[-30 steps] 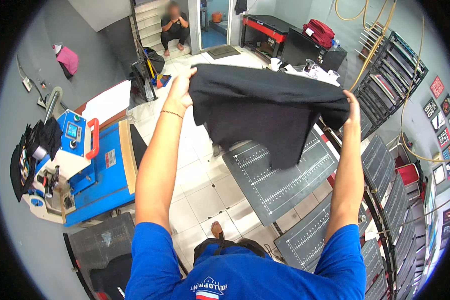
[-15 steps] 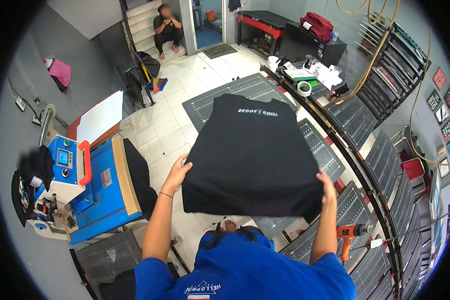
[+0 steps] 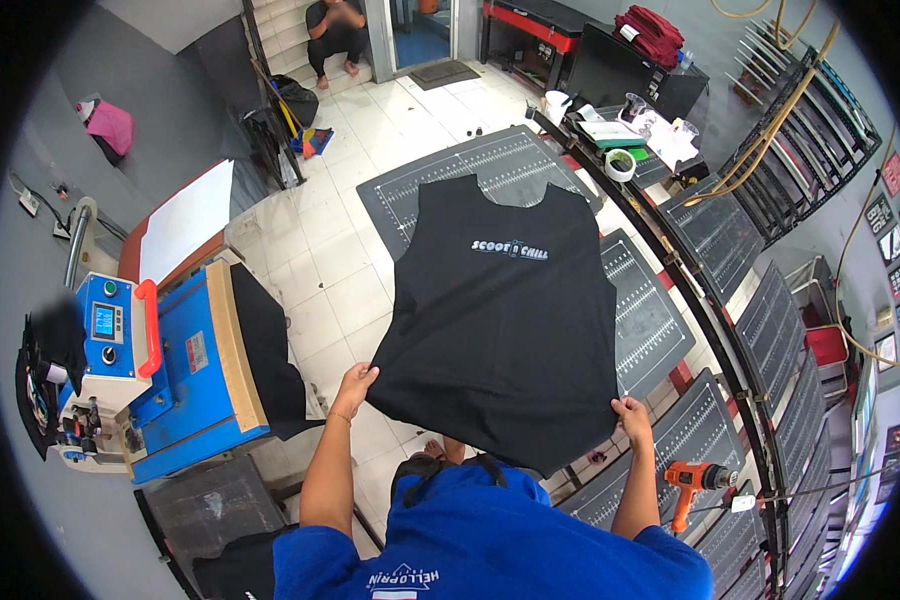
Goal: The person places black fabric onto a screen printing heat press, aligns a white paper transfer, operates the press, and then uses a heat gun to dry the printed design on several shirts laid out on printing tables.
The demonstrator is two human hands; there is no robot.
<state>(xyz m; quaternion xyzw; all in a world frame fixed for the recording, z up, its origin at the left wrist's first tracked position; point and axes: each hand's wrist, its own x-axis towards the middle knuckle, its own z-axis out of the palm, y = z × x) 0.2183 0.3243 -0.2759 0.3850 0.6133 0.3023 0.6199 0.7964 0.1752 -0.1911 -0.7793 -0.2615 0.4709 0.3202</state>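
A black shirt panel (image 3: 500, 330) with curved neck and armhole cut-outs and a small pale print near its top is spread out before me. My left hand (image 3: 356, 386) pinches its lower left edge. At the lower right edge, my right hand (image 3: 630, 418) grips the cloth between thumb and fingers. The panel's far end lies over a grey printing board (image 3: 470, 170) with white ruler marks; its near edge sags between my hands.
On the left stands a blue heat press (image 3: 200, 350) with a red handle and black cloth under it. An orange heat gun (image 3: 692, 484) rests among ruled boards at right. Tape (image 3: 620, 165) and cups sit on a small table. A person (image 3: 336, 40) sits on the stairs.
The panel has been lowered and flattened toward the far board, its print and neckline now showing fully. Both my hands have moved down toward me, still holding its near edge.
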